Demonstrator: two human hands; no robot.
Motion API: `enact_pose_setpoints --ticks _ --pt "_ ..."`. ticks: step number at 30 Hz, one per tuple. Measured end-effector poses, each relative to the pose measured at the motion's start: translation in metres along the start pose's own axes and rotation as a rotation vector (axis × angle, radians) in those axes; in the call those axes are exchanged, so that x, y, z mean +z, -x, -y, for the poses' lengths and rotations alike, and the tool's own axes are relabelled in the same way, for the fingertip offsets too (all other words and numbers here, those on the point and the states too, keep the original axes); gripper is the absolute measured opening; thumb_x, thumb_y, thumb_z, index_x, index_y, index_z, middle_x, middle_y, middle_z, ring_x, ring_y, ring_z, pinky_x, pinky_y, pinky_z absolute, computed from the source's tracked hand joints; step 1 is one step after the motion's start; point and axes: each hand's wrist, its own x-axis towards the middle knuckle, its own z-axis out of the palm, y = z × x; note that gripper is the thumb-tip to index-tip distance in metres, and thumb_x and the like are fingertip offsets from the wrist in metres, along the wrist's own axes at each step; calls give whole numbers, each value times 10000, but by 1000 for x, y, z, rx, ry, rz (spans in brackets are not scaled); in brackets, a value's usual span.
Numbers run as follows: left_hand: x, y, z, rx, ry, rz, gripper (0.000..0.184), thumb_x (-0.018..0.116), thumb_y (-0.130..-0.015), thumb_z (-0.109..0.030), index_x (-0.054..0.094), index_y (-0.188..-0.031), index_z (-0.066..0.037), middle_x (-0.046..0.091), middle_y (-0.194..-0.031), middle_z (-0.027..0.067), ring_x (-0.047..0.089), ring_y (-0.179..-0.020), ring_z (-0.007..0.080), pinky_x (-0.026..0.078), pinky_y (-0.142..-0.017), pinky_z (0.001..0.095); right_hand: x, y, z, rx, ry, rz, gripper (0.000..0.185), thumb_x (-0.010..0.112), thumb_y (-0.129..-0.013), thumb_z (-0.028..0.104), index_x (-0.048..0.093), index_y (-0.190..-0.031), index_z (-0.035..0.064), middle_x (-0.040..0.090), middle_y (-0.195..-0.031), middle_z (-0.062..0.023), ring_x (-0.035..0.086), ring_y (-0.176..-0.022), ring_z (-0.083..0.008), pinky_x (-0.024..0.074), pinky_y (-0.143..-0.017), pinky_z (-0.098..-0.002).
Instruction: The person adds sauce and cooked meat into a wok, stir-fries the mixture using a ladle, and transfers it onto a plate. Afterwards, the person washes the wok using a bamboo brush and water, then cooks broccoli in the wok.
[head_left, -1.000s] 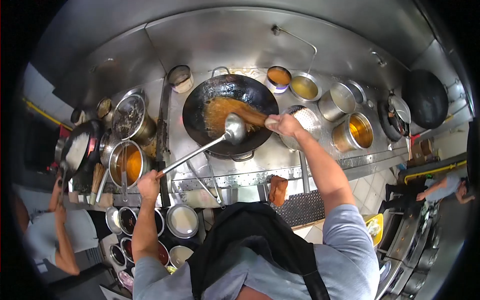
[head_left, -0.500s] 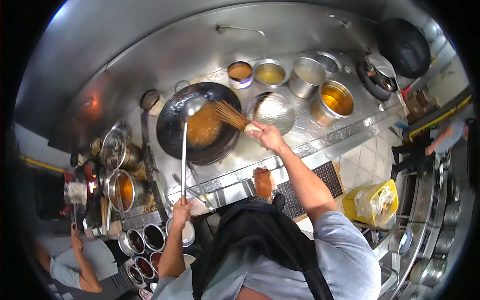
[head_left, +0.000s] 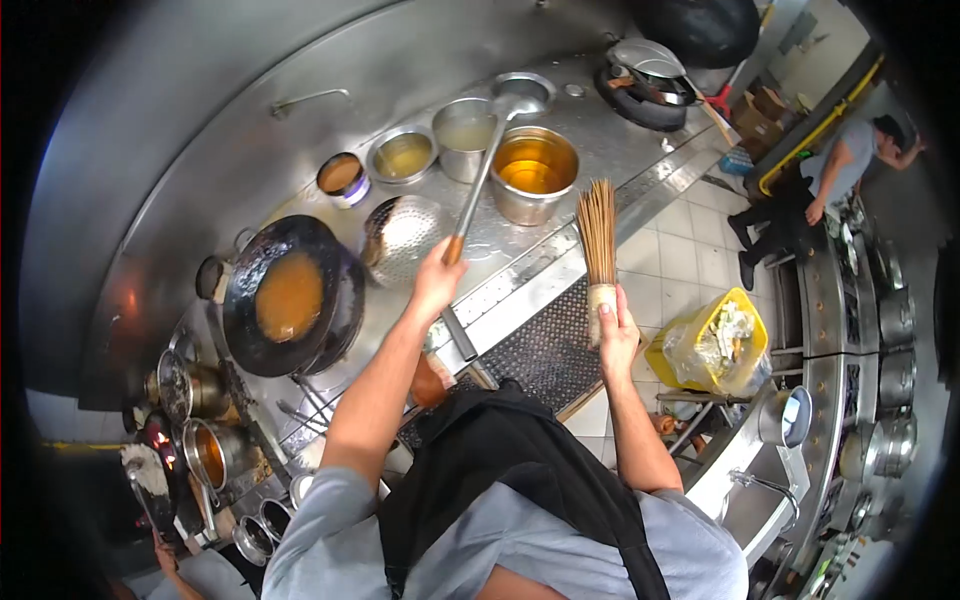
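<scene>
My left hand (head_left: 437, 282) is closed around the wooden end of a long ladle (head_left: 483, 180). Its bowl reaches out over the metal pots at the back of the counter; whether it touches one I cannot tell. In my right hand (head_left: 619, 338) is a bamboo wok brush (head_left: 598, 235), gripped by its pale wrapped handle with the bristles pointing up and away from me. The black wok (head_left: 240, 325) sits at the left with brown liquid (head_left: 290, 297) in its bottom. A dimpled round metal pan (head_left: 408, 240) lies between the wok and the ladle.
A pot of amber liquid (head_left: 535, 180) stands near the counter's edge, beside a pot of cloudy liquid (head_left: 462, 140). A yellow bin (head_left: 680, 350) stands on the floor at right. One person (head_left: 840, 165) stands far right; another person's hand (head_left: 165, 553) is at lower left.
My view has turned right. The ladle has left the wok and swung over toward the pots. My right hand has carried the brush from the wok to the right, turning it upright.
</scene>
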Motion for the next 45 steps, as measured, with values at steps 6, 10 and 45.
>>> enact_pose_setpoints --ticks 6,10,45 --pt "99 -79 -18 -105 -71 136 632 667 -915 -166 434 -1502 -147 648 -1188 200 650 -986 288 536 -845 391 -25 12 0 -149 177 -63 504 529 -1022 171 436 -1497 31 641 -1278 -124 595 -1098 -156 470 -957 -291" --pt "90 -46 -26 199 -577 136 714 698 -907 -223 377 -1540 -149 584 -1329 246 621 -1092 335 486 -932 453 8 21 12 -194 212 16 505 505 -1025 152 415 -1502 11 590 -1376 -155 569 -1186 -182 429 -1025 -309" --pt "-447 14 157 -310 -1081 -135 369 689 -831 -353 690 -1135 -143 727 -1036 193 706 -974 371 565 -855 484 473 231 -74 -946 853 1098 104 571 -836 139 627 -780 71 709 -785 -149 701 -746 -321 507 -761 -470"
